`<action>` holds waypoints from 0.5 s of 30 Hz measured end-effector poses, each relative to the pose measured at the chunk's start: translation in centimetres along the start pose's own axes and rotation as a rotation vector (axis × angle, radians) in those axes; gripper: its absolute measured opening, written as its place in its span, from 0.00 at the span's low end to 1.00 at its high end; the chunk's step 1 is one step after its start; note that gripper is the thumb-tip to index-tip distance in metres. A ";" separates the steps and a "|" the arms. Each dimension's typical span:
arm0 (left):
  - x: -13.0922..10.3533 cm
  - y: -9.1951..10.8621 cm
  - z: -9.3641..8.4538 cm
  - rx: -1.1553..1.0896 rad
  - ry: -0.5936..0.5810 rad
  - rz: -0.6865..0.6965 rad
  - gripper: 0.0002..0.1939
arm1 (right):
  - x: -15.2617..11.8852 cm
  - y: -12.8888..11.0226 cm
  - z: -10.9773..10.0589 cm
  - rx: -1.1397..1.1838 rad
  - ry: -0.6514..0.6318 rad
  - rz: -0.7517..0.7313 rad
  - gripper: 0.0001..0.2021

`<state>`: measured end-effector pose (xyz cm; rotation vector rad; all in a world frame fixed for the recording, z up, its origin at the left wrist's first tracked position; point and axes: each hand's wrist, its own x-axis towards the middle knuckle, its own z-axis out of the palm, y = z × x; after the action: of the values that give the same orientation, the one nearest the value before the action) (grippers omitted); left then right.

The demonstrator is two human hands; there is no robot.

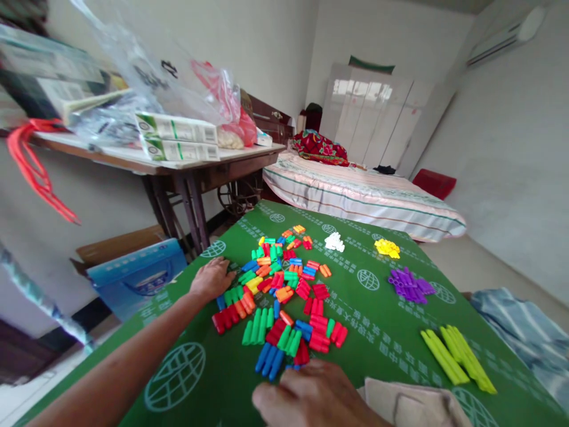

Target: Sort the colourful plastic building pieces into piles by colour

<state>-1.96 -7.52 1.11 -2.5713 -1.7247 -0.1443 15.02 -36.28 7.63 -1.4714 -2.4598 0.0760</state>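
A spread of short tube-shaped plastic pieces [280, 279] in red, green, blue, orange and yellow lies on the green board [355, 332], many side by side in small rows. At the left edge of this spread rests my left hand [214, 277], palm down with its fingers lying on the board beside green and blue pieces. My right hand [317, 394] is at the near side, fingers curled, close to blue pieces [269, 360] and dark red ones [301, 353]. Its fingertips are hidden, so whatever it holds cannot be seen.
Separate groups hold white pieces [334, 242], yellow pieces [386, 248], purple tubes [409, 285] and long lime-green sticks [457, 359]. Beige cloth or card [409, 403] lies by my right wrist. A sewing-machine table [249, 159] with boxes and bags stands left; a bed [355, 187] is behind.
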 end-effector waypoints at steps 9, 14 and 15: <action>1.4 0.6 0.1 0.000 0.073 0.021 0.29 | -1.8 3.7 1.3 0.052 -0.199 0.347 0.06; 1.9 0.1 0.8 -0.005 0.100 0.018 0.31 | -2.4 6.0 0.4 0.189 -0.081 0.487 0.08; 1.8 0.2 0.9 -0.003 0.109 0.015 0.30 | -2.3 6.7 0.4 0.214 -0.040 0.508 0.09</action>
<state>-1.09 -5.86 0.41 -2.5271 -1.6681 -0.2808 21.69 -35.07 5.52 -1.9615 -1.9690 0.4541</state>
